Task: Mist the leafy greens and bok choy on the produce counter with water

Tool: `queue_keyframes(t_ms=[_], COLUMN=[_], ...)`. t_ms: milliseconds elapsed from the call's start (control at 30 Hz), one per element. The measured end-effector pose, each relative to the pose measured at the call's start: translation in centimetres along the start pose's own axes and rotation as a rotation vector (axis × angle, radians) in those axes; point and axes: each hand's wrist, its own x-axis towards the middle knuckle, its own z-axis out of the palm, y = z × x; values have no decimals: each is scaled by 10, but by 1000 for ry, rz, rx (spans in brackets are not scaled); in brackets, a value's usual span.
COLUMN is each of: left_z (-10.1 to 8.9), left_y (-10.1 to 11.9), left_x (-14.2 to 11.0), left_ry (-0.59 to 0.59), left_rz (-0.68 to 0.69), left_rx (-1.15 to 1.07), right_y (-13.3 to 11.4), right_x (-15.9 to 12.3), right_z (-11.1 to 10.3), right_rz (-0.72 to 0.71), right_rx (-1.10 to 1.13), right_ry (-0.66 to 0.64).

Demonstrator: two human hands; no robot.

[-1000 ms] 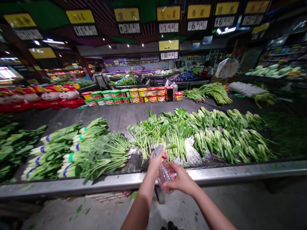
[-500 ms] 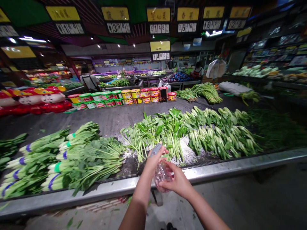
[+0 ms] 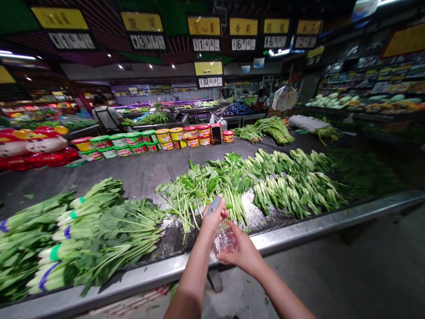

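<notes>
I stand at the metal front edge [image 3: 332,219] of a produce stand. My left hand [image 3: 212,219] is closed around the grey spray head of a clear plastic spray bottle [image 3: 224,238]. My right hand [image 3: 244,251] is wrapped around the bottle's body from below and the right. The bottle is held just above the stand's edge, its nozzle pointing toward a pile of loose leafy greens [image 3: 206,186] on the mesh surface.
Bundled greens with coloured bands [image 3: 76,230] lie at left, small bok choy [image 3: 292,186] at right, long green stalks [image 3: 268,126] farther back. A row of coloured tubs [image 3: 156,139] crosses the stand. People work at distant stalls [image 3: 106,117]. Price signs hang overhead.
The view has swung to the right, so the stand and greens appear shifted left. Both hands keep their hold on the bottle in about the same pose.
</notes>
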Motion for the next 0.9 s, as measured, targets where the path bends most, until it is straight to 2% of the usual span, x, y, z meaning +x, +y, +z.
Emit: queue_keyframes(t_ms=[167, 433, 667, 900], left_z=[5, 19, 27, 33], left_y=[7, 16, 20, 19], left_x=[2, 7, 5, 7], left_ry=[-118, -208, -181, -136], left_rz=[-96, -92, -65, -68], left_rx=[-68, -21, -37, 7], right_y=[0, -4, -14, -16], right_x=[0, 4, 4, 6], right_z=[-2, -19, -35, -40], right_rz=[23, 16, -2, -5], right_rx=[-11, -48, -71, -59], right_ry=[40, 107, 93, 78])
